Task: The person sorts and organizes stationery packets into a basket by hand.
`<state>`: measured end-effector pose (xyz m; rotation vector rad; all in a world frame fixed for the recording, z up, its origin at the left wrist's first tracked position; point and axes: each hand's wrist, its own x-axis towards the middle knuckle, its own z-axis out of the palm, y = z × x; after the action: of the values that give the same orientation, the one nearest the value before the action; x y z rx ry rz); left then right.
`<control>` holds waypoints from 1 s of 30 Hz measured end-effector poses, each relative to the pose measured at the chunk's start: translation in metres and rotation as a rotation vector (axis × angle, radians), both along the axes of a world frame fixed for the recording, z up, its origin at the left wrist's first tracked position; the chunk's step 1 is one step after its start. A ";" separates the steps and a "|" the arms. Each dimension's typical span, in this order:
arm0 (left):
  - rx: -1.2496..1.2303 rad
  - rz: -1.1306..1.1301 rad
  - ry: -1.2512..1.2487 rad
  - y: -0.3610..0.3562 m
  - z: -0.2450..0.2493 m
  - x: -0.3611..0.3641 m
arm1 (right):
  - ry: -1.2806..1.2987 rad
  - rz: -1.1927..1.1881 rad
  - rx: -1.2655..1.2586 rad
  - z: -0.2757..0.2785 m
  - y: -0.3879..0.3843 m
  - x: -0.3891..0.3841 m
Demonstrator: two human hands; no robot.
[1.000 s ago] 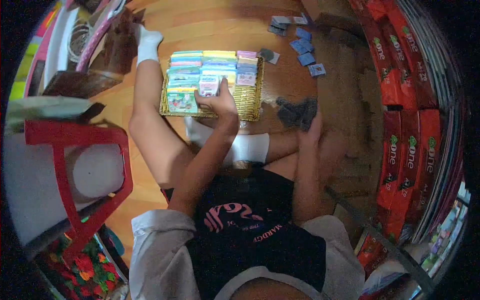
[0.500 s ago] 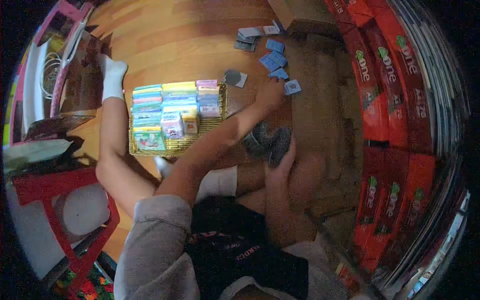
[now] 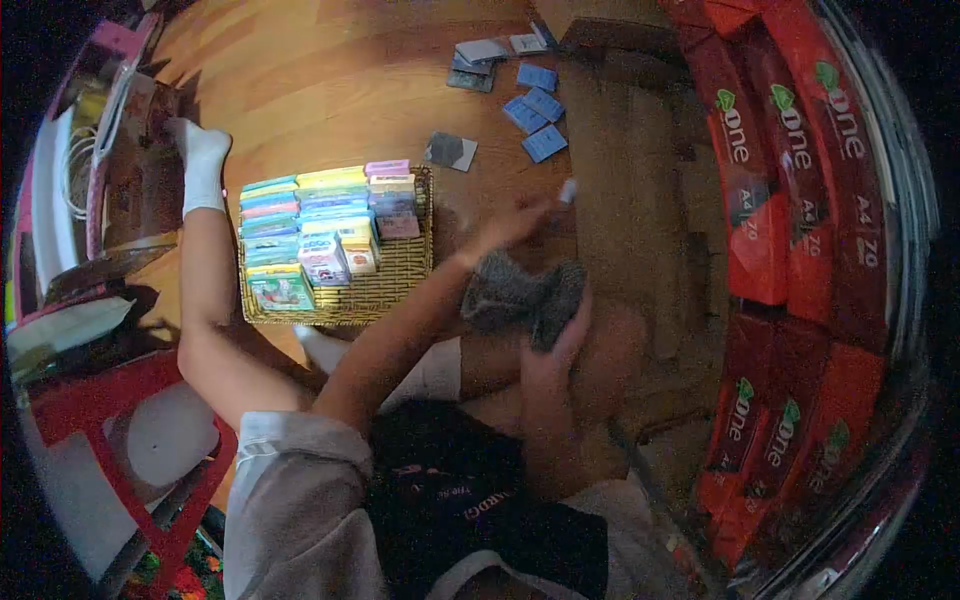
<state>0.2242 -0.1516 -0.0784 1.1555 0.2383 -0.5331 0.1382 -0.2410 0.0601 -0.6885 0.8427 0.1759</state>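
My left hand (image 3: pixel 525 220) is stretched across in front of me, its fingers closed on a small pale card (image 3: pixel 568 192) seen nearly edge-on. Below it, my right hand (image 3: pixel 568 340) grips a dark grey, soft fabric piece (image 3: pixel 515 290), perhaps a pouch, whose two raised sides dip in the middle. Several blue cards (image 3: pixel 545 143) lie on the wooden floor beyond my left hand. Beside them is a grey-and-white card (image 3: pixel 452 150). To the left, a woven basket (image 3: pixel 405 285) holds rows of small colourful boxes (image 3: pixel 325 258).
Farther off lie more pale cards (image 3: pixel 482 52). Red paper packs (image 3: pixel 755 250) are stacked along the right, next to brown cardboard (image 3: pixel 640 200). A red-framed object (image 3: pixel 110 440) stands at the lower left. My legs (image 3: pixel 205 270) surround the basket's near side.
My left hand has picked a card up from beside the blue cards and drawn it back toward the grey fabric piece. The whole view has shifted slightly.
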 end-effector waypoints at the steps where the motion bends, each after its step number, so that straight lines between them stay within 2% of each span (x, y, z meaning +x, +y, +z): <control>1: 0.001 -0.002 -0.005 0.010 0.009 -0.008 | 0.011 -0.072 0.006 0.003 -0.001 -0.001; 2: -0.156 0.053 0.020 0.022 0.018 -0.019 | 0.004 -0.072 0.007 -0.016 -0.008 -0.008; 4: -0.468 0.172 0.068 0.045 0.052 -0.047 | -0.547 0.128 -1.298 -0.084 -0.026 -0.025; 5: -0.622 0.234 0.092 0.055 0.068 -0.064 | -0.556 0.132 -1.290 -0.092 -0.028 -0.026; 6: -0.774 0.296 0.114 0.063 0.081 -0.080 | -0.558 0.033 -1.060 -0.097 -0.027 -0.021; 7: -0.686 0.286 -0.030 0.069 0.091 -0.095 | -0.555 -0.061 -0.825 -0.091 -0.021 -0.015; 8: -0.679 0.295 -0.037 0.073 0.097 -0.109 | -0.561 -0.054 -0.814 -0.082 -0.018 -0.013; 10: -0.672 0.423 0.097 0.078 0.106 -0.135 | -0.313 -0.109 0.012 -0.040 -0.006 -0.009; 11: -0.932 0.193 0.059 0.093 0.077 -0.158 | -0.309 -0.093 0.021 -0.038 0.000 -0.020; 12: -0.931 0.199 0.058 0.091 0.079 -0.168 | -0.382 0.127 0.163 -0.039 0.002 -0.020; 13: -0.713 0.264 0.080 0.083 0.080 -0.175 | -0.454 0.350 0.301 -0.038 0.003 -0.023; 14: -0.497 0.327 0.101 0.075 0.081 -0.182 | -0.455 0.359 0.296 -0.038 0.008 -0.031; 15: -0.425 0.358 0.104 0.069 0.094 -0.189 | -0.691 0.674 -0.246 -0.036 0.019 -0.042; 16: -0.434 0.369 0.099 0.068 0.085 -0.195 | -0.899 0.966 -0.814 -0.034 0.027 -0.051; 17: -0.534 0.387 0.116 0.067 0.068 -0.203 | -0.905 0.980 -0.814 -0.040 0.035 -0.055; 19: -0.669 0.432 0.114 0.070 0.064 -0.214 | -1.402 0.932 -1.218 -0.053 0.053 -0.060; 20: -0.671 0.445 0.108 0.073 0.062 -0.220 | -1.413 0.942 -1.211 -0.056 0.054 -0.062; 22: -0.636 0.236 0.105 0.082 0.065 -0.227 | -1.236 0.958 -1.137 -0.042 0.060 -0.062; 23: -0.618 0.285 0.152 0.080 0.066 -0.228 | -1.143 1.019 -1.024 -0.034 0.061 -0.064; 24: -0.618 0.291 0.149 0.079 0.065 -0.230 | -1.149 1.023 -1.020 -0.037 0.058 -0.064; 27: -0.556 0.209 0.134 0.080 0.055 -0.228 | -1.002 1.002 -0.925 -0.061 0.048 -0.056; 28: -0.557 0.209 0.132 0.078 0.073 -0.228 | -0.862 0.871 -0.764 -0.068 0.046 -0.052; 29: -0.399 0.311 0.063 0.075 0.091 -0.228 | -0.720 0.741 -0.606 -0.074 0.041 -0.048; 30: -0.239 0.410 -0.007 0.073 0.106 -0.228 | -0.723 0.743 -0.607 -0.064 0.035 -0.047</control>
<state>-0.0034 -0.0787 0.0281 0.8450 0.3837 -0.1881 0.0910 -0.2061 -0.0044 -1.5083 -0.1103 0.3124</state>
